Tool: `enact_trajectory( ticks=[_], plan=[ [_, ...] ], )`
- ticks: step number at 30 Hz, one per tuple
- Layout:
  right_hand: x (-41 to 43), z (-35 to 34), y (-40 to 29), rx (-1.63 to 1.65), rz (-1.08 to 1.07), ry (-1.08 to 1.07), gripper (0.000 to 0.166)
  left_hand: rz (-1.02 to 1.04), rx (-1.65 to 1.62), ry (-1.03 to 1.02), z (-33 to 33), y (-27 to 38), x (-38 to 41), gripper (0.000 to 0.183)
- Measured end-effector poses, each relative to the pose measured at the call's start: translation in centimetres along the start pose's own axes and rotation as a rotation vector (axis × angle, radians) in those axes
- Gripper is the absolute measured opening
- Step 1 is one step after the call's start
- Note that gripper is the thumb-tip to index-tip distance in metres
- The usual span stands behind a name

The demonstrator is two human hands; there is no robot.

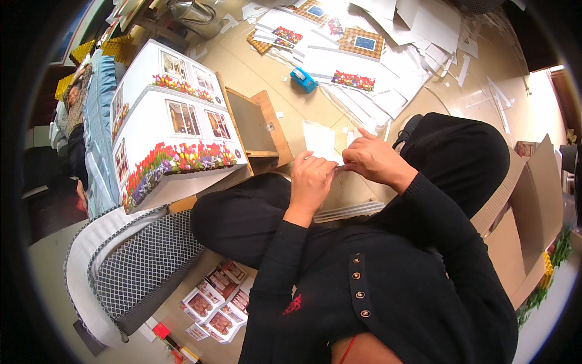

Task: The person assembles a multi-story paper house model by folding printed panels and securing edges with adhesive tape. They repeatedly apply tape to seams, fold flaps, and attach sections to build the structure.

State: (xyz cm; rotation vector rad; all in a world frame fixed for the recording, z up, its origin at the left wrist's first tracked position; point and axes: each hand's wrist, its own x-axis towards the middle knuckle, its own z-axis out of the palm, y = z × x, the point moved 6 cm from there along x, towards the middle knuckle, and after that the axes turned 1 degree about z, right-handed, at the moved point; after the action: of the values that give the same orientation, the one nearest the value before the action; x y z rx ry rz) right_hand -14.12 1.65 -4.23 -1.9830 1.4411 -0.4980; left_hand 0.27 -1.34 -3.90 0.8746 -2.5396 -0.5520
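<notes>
My left hand (pixel 313 175) and my right hand (pixel 370 159) meet above the tiled floor between my knees. Their fingertips pinch the near edge of a small white sheet (pixel 319 140), paper or thin card. Just below my hands lies a stack of white strips (pixel 350 212). Left of my left hand, a large paper model house (pixel 182 123) with printed windows and tulips rests beside an open wooden drawer (pixel 252 123). Farther off on the floor is a blue tape dispenser (pixel 303 80), next to white printed sheets (pixel 336 59) with flower and checkered patterns.
A patterned cushioned seat (pixel 150 264) stands at the left. Open cardboard boxes (pixel 523 227) are at the right. Paper offcuts (pixel 500 100) litter the floor, and a metal pot (pixel 195 16) stands at the top. Another person (pixel 75 113) lies at the far left. Smaller paper houses (pixel 218 305) lie lower left.
</notes>
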Motion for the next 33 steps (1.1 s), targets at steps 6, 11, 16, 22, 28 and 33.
enact_trajectory(
  ticks=[6, 11, 16, 22, 28, 33],
  plan=[
    [-0.2, -0.3, 0.8, -0.041, -0.078, 0.071, 0.012, 0.024, 0.051, -0.065, -1.5, -0.4, 0.4, 0.004],
    [-0.2, 0.6, 1.3, -0.111, -0.135, 0.171, 0.007, 0.019, 0.038, -0.081, -1.5, -0.5, 0.8, 0.004],
    [-0.1, 0.8, 1.7, -0.081, -0.072, 0.103, 0.010, 0.023, 0.055, -0.065, -1.2, -0.3, 1.2, 0.006],
    [-0.1, 0.2, 1.8, -0.079, -0.098, 0.244, 0.008, 0.021, 0.100, -0.127, -0.8, -0.8, 2.2, 0.006],
    [-0.1, -0.1, 1.9, -0.034, -0.063, 0.232, 0.018, 0.032, 0.014, -0.141, -0.6, -0.7, 2.7, 0.015],
    [-0.2, -0.3, -0.5, -0.162, -0.094, 0.213, 0.023, 0.018, -0.028, -0.123, -0.3, -1.1, 2.7, 0.016]
  ],
)
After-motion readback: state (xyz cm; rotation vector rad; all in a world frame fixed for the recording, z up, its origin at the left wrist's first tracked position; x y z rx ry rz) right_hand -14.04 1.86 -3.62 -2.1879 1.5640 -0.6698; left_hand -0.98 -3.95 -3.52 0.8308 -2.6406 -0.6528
